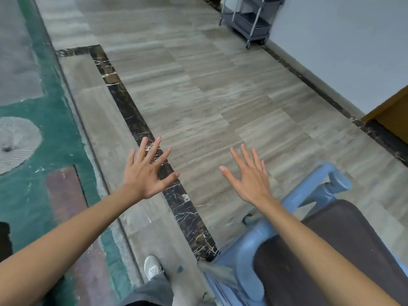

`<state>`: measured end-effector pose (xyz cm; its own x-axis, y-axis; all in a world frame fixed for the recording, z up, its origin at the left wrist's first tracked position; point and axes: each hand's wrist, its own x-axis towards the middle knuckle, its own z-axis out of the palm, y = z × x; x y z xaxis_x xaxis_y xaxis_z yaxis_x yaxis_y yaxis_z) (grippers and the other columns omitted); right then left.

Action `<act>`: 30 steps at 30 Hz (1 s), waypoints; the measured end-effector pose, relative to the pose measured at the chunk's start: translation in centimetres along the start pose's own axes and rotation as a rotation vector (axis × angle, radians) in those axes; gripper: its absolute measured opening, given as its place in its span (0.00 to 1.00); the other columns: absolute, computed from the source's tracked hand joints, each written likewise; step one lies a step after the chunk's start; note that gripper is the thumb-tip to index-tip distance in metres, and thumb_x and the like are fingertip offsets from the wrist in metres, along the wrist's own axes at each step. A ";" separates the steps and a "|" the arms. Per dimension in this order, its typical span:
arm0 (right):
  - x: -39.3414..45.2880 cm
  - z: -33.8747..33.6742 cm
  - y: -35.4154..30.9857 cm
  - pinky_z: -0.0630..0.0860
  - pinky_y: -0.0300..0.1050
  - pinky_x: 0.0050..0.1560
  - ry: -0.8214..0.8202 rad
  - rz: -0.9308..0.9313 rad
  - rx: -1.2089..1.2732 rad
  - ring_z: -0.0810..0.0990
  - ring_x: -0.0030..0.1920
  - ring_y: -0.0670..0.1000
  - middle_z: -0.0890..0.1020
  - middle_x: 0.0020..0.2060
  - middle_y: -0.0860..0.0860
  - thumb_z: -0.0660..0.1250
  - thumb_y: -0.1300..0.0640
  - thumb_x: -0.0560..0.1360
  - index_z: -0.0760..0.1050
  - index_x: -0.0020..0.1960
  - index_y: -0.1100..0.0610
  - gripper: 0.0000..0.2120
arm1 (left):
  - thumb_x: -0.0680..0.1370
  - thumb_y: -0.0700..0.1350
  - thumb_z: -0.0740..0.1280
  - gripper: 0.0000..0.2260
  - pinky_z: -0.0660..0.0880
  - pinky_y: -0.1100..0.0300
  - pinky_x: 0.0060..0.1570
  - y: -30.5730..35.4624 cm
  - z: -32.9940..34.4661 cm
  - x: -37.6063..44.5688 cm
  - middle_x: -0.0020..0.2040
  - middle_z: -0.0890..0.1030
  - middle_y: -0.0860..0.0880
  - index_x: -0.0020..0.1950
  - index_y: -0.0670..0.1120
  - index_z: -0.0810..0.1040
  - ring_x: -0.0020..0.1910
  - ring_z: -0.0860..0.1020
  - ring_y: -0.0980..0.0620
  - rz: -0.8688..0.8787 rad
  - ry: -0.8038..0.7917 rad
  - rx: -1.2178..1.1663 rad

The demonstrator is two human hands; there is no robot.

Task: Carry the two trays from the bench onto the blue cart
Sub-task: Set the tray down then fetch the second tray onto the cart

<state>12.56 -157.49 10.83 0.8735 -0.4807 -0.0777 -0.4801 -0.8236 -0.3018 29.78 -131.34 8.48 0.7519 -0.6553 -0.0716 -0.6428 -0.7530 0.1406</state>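
Left hand (pixel 146 173) and right hand (pixel 248 177) outstretched over floor (pixel 198 96), fingers (pixel 236 154) spread (nothing held); dark tray (pixel 320 257) on blue cart (pixel 249 257).

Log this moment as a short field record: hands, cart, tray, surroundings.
left hand: open, fingers spread, empty
right hand: open, fingers spread, empty
blue plastic cart: lower right, beside the person
dark brown flat tray: lying on the cart top
grey wheeled utility cart: far end, by the wall
bench: not in view
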 end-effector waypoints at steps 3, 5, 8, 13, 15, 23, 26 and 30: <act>4.0 2.7 -5.3 0.43 0.59 0.80 -0.078 -0.051 -0.018 0.39 0.83 0.52 0.45 0.83 0.44 0.49 0.24 0.76 0.48 0.82 0.37 0.38 | 0.72 0.78 0.39 0.40 0.40 0.39 0.78 -6.1 1.0 -0.5 0.82 0.36 0.52 0.82 0.62 0.47 0.79 0.31 0.45 -0.078 -0.051 -0.011; 6.0 4.6 -8.5 0.42 0.59 0.79 -0.131 -0.080 -0.026 0.38 0.82 0.53 0.44 0.83 0.44 0.49 0.25 0.77 0.48 0.82 0.37 0.38 | 0.73 0.78 0.39 0.40 0.40 0.39 0.78 -9.8 1.4 -0.8 0.82 0.36 0.52 0.82 0.62 0.48 0.79 0.31 0.45 -0.115 -0.060 -0.010; 8.5 7.2 -13.1 0.41 0.59 0.79 -0.199 -0.136 -0.056 0.37 0.82 0.53 0.43 0.83 0.45 0.48 0.25 0.77 0.47 0.83 0.38 0.38 | 0.72 0.78 0.38 0.40 0.41 0.38 0.78 -14.7 2.0 -1.6 0.82 0.36 0.52 0.82 0.62 0.49 0.80 0.32 0.45 -0.183 -0.072 -0.016; 11.3 11.3 -20.6 0.42 0.59 0.79 -0.303 -0.239 -0.091 0.37 0.82 0.52 0.43 0.83 0.44 0.46 0.23 0.76 0.46 0.83 0.38 0.39 | 0.71 0.77 0.36 0.41 0.42 0.39 0.77 -21.1 2.7 -4.2 0.82 0.37 0.51 0.82 0.61 0.46 0.80 0.33 0.45 -0.352 -0.093 -0.042; 12.4 12.8 -23.5 0.42 0.59 0.80 -0.333 -0.293 -0.097 0.37 0.82 0.52 0.43 0.83 0.44 0.47 0.24 0.77 0.46 0.83 0.38 0.39 | 0.71 0.77 0.35 0.41 0.42 0.39 0.78 -23.3 2.9 -5.2 0.82 0.36 0.50 0.82 0.61 0.45 0.80 0.33 0.44 -0.422 -0.092 -0.060; 17.1 18.6 -35.6 0.42 0.58 0.81 -0.342 -0.618 -0.141 0.37 0.82 0.52 0.44 0.84 0.46 0.47 0.25 0.78 0.48 0.83 0.41 0.39 | 0.74 0.76 0.38 0.39 0.43 0.39 0.78 -30.8 4.2 -8.6 0.83 0.37 0.51 0.82 0.60 0.45 0.80 0.34 0.43 -0.679 -0.031 -0.079; 19.7 21.0 -39.7 0.45 0.59 0.81 -0.337 -0.736 -0.143 0.38 0.82 0.53 0.44 0.83 0.46 0.45 0.24 0.77 0.49 0.83 0.40 0.39 | 0.76 0.74 0.40 0.37 0.43 0.38 0.78 -33.8 4.4 -8.1 0.83 0.41 0.50 0.82 0.59 0.47 0.81 0.35 0.44 -0.763 0.022 -0.095; 24.1 23.6 -45.1 0.44 0.60 0.81 -0.375 -0.827 -0.133 0.36 0.82 0.52 0.44 0.83 0.45 0.44 0.23 0.77 0.48 0.83 0.40 0.39 | 0.77 0.74 0.42 0.36 0.45 0.38 0.78 -37.2 3.9 -5.3 0.84 0.44 0.50 0.82 0.59 0.49 0.81 0.38 0.43 -0.889 0.075 -0.125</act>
<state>57.21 -124.86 0.12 0.9008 0.3876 -0.1960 0.3248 -0.9007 -0.2887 49.11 -100.06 -0.26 0.9744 0.1750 -0.1408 0.1980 -0.9653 0.1705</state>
